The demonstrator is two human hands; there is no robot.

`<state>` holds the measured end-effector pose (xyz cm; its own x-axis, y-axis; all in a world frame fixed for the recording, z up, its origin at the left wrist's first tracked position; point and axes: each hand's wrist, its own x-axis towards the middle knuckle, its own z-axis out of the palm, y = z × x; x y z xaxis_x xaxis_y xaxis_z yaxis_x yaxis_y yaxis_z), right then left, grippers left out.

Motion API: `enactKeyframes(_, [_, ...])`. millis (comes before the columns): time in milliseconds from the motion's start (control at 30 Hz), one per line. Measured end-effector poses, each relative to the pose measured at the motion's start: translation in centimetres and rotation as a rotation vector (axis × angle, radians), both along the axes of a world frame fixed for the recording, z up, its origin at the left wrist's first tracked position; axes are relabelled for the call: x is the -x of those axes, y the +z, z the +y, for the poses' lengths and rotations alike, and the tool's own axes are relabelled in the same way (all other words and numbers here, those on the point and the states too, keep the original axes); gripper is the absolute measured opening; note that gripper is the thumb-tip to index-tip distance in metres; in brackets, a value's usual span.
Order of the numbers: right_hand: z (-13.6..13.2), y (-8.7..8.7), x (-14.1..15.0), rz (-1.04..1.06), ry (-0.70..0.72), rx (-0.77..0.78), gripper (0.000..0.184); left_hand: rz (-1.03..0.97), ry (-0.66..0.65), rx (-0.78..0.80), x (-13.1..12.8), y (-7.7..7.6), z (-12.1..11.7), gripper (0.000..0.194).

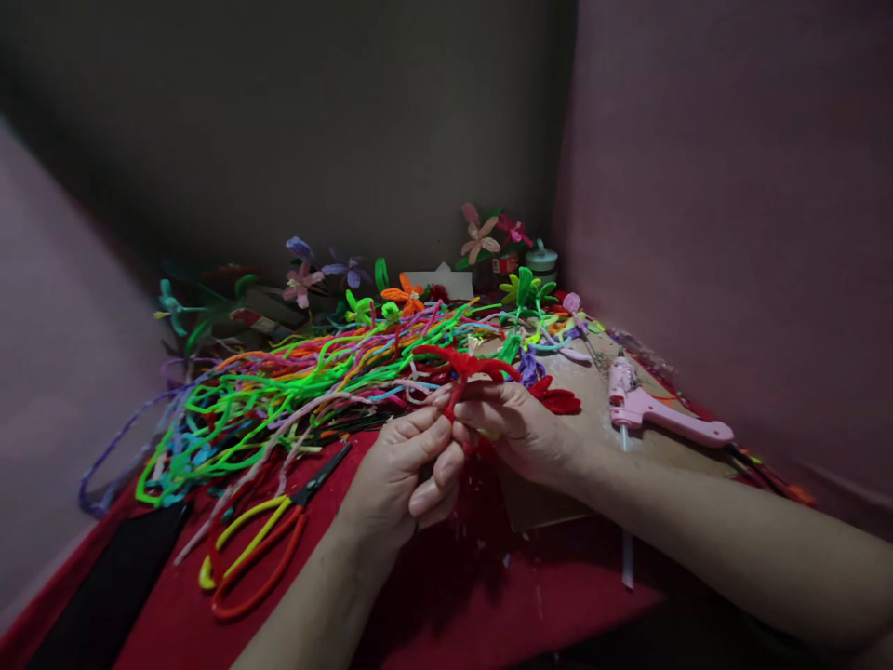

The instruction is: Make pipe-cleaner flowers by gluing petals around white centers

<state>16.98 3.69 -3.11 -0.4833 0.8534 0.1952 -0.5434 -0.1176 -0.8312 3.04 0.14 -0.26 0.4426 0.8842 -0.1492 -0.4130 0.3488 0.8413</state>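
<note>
Both hands meet over the front of the table around a red pipe-cleaner flower (466, 365), whose fuzzy petals spread out sideways above the fingers. My left hand (411, 465) pinches its lower end between thumb and fingers. Just above, my right hand (520, 423) is closed on the same flower from the right side, below the petals. Pale stamen-like tips (474, 344) show at the flower's centre. Beyond the right hand lies a loose red petal piece (558, 398), beside a purple pipe-cleaner piece (530, 368).
A large heap of coloured pipe cleaners (299, 372) covers the left and middle. Scissors (258, 540) lie front left near a black flat object (112, 586). A pink glue gun (656, 414) rests on cardboard (586, 372) at right. Finished flowers (480, 237) stand behind, near the walls.
</note>
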Motion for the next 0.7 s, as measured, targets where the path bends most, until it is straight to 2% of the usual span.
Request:
enactKeyframes(133, [-0.1, -0.1, 0.2, 0.065, -0.013, -0.017, 0.017, -0.065, -0.084, -0.013, 0.3, -0.4, 0.3, 0.015])
enactKeyframes(267, [-0.3, 0.1, 0.2, 0.081, -0.042, -0.009, 0.015, 0.001, -0.066, -0.046, 0.2, -0.3, 0.3, 0.015])
enactKeyframes(333, [-0.4, 0.2, 0.3, 0.067, -0.048, 0.002, 0.016, 0.124, 0.008, -0.108, -0.2, -0.2, 0.1, 0.017])
enactKeyframes(400, [-0.4, 0.2, 0.3, 0.053, -0.066, 0.007, 0.02, 0.333, 0.144, -0.234, -0.5, -0.3, -0.1, 0.019])
enactKeyframes(500, [-0.6, 0.4, 0.4, 0.033, -0.157, -0.031, 0.019, 0.669, 0.383, -0.532, -0.9, -1.0, -0.5, 0.012])
enactKeyframes(600, [-1.0, 0.9, 0.5, -0.014, -0.248, -0.093, 0.017, 0.876, 0.522, -0.776, -0.7, -1.9, -0.6, 0.007])
enactKeyframes(633, [-1.2, 1.0, 0.5, -0.035, -0.264, -0.106, 0.017, 0.894, 0.54, -0.798, -0.7, -2.0, -0.6, 0.006])
enactKeyframes(700, [-1.4, 1.2, 0.6, -0.061, -0.273, -0.124, 0.018, 0.837, 0.53, -0.738, -0.6, -2.0, -0.5, 0.01])
